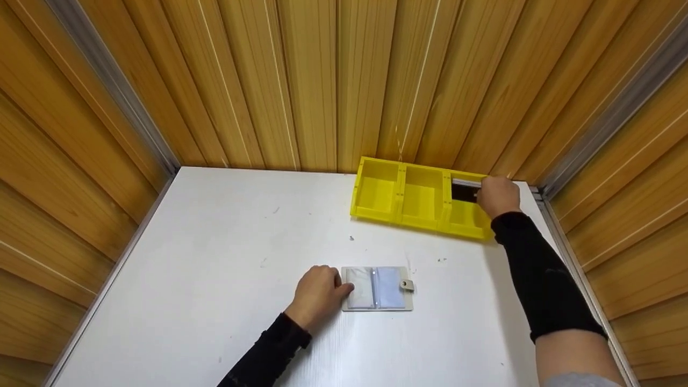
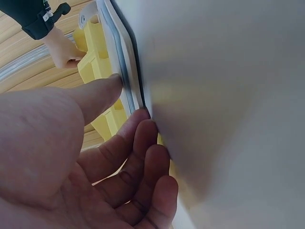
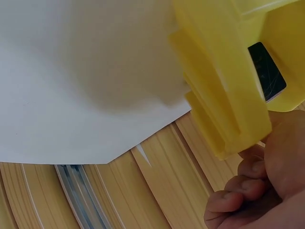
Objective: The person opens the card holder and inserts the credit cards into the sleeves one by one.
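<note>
One hand [image 1: 318, 293], the left, pinches the left edge of the open card holder [image 1: 391, 287] lying on the worktop [image 1: 188, 269]; the right hand [image 1: 500, 194] grips the yellow bin [image 1: 424, 221] near a dark card [image 1: 464, 192].

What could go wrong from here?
The left grip pinches only one edge of the open holder, so it might slide or fold. The right grip is at the right end of the bin, near the table's back edge; a push could shift it. The dark item inside is partly hidden by that grip and may get knocked askew.
</note>
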`<action>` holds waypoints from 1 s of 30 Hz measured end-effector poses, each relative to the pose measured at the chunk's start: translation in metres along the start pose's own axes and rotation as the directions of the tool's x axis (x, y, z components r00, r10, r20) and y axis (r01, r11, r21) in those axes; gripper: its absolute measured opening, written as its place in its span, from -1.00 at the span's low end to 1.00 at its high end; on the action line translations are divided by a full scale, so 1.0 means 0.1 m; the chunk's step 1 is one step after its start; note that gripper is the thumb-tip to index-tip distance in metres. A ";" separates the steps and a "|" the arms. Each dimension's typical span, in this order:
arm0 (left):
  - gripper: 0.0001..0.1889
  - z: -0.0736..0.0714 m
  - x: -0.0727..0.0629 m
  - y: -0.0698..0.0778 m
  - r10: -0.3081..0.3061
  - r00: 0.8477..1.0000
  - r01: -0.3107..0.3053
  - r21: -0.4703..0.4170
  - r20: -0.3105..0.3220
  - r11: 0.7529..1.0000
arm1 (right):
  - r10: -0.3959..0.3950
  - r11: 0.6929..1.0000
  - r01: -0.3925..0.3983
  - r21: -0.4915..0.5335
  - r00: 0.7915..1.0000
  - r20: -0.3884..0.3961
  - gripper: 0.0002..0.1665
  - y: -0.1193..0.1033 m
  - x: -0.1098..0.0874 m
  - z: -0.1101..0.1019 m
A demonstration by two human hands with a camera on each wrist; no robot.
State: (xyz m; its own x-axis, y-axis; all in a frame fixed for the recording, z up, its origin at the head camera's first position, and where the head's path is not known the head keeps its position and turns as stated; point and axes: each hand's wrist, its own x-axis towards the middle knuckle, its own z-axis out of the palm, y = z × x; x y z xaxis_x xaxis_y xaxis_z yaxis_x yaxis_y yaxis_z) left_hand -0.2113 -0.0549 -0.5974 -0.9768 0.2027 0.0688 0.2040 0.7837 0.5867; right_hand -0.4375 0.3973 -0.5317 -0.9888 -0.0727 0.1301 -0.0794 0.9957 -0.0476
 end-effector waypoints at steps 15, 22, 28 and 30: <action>-0.67 0.01 0.00 -0.03 0.018 1.000 -0.018 0.021 -0.008 1.000 | 0.018 1.000 -0.018 0.006 1.000 -0.013 -0.76 -0.01 0.07 0.08; -0.67 0.00 0.00 -0.02 0.017 1.000 -0.017 0.017 -0.014 1.000 | -0.001 1.000 0.000 -0.007 0.998 -0.064 -0.79 0.00 0.09 0.10; -0.67 -0.01 -0.01 -0.02 0.014 1.000 -0.013 0.029 -0.010 0.999 | -0.012 1.000 0.011 -0.017 0.998 -0.060 -0.77 0.02 0.11 0.10; -0.67 -0.01 0.00 -0.02 0.010 1.000 -0.010 0.029 -0.005 1.000 | -0.013 1.000 0.012 -0.024 0.998 -0.056 -0.77 0.01 0.12 0.09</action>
State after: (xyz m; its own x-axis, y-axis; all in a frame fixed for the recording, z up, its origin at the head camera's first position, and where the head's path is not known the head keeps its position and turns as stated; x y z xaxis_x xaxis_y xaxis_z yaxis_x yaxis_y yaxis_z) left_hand -0.2114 -0.0574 -0.5977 -0.9750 0.2074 0.0791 0.2155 0.7983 0.5624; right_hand -0.4506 0.3973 -0.5387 -0.9791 -0.0822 0.1859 -0.0878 0.9959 -0.0224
